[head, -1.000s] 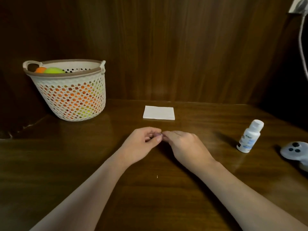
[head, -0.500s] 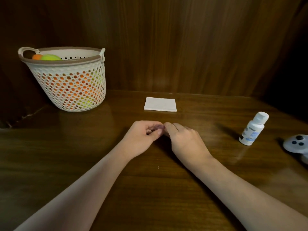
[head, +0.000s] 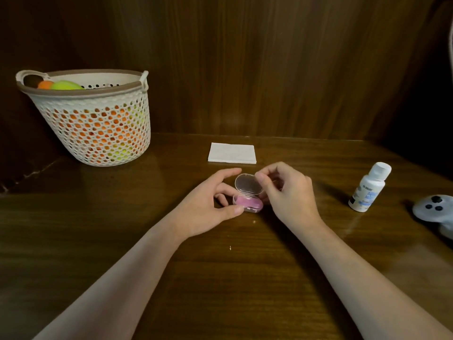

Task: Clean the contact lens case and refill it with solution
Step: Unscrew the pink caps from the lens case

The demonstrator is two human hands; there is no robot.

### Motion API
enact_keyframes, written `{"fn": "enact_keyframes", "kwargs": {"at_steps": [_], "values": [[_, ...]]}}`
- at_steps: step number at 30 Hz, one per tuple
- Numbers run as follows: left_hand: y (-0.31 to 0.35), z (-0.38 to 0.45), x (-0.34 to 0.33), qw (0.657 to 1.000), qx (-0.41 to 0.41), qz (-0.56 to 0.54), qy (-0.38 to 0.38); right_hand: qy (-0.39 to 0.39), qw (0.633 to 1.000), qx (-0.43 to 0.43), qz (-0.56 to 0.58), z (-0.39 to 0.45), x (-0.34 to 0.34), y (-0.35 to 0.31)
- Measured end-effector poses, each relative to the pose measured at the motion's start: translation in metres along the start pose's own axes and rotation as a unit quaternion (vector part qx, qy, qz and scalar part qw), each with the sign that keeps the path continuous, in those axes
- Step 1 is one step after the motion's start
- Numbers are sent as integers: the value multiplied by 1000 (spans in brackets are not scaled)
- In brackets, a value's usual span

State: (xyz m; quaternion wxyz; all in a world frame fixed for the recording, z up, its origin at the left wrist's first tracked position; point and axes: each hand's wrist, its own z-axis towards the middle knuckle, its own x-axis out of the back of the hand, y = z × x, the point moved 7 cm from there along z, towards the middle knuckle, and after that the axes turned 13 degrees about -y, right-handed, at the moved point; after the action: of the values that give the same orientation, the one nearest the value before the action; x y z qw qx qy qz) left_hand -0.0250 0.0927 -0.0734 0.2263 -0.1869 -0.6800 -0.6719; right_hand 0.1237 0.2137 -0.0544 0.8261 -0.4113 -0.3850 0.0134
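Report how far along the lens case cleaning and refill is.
Done: the clear lid of the contact lens case stands open. In hand: the left hand steadies the pink base while the right hand holds the lid. Left: the folded tissue lies unused, and the solution bottle stands capped, so wiping and refilling remain.

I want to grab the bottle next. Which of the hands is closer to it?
Right. The right hand sits between the case and the solution bottle; the left hand is farther left.
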Motion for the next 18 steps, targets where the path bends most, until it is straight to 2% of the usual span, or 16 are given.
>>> {"fn": "enact_keyframes", "kwargs": {"at_steps": [4,10,15,18], "values": [[-1,1,-1,1000,1,4,-18,-50,998,-27,-28,6,-8,12],[-3,2,0,1000,3,-13,-20,-96,995,-12,-18,6,1,5],[-4,3,0,1000,3,-12,-23,-263,964,21,-29,-5,-3,1],[-4,3,1,1000,4,-4,-21,-284,958,18,-34,-6,-7,5]]}}
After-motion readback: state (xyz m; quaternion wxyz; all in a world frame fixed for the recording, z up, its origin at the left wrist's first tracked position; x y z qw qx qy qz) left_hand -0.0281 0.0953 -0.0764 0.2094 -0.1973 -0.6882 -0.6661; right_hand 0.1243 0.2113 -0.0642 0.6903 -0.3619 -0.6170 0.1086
